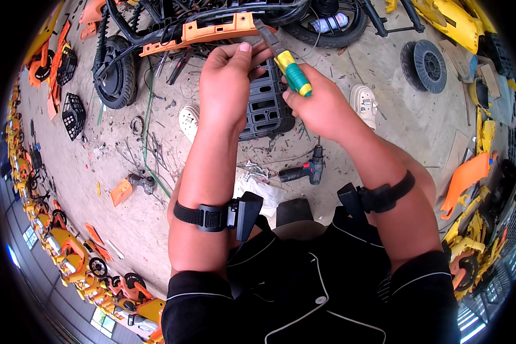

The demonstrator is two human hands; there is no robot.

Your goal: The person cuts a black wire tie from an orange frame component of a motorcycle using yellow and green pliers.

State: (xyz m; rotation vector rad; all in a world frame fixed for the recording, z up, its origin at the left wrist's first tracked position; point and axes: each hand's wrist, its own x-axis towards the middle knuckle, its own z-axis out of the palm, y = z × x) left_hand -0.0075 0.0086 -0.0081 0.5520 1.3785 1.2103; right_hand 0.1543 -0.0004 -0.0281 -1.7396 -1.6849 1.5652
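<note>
1. One green-handled tool [296, 77] sits gripped in the right hand [320, 102], metal end beside the orange panel [222, 31], right side.
2. Left hand [226, 71] half-curls at the panel's lower edge; can't tell its hold.
3. Seemingly readying tool-work there; next calls for steady aim.

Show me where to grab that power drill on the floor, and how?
I'd grip its black handle, coming down from above on the left. The power drill lies on the floor with its chuck pointing to the top of the picture and the handle sticking out left. That handle looks easy to wrap fingers around, away from the chuck.
</note>
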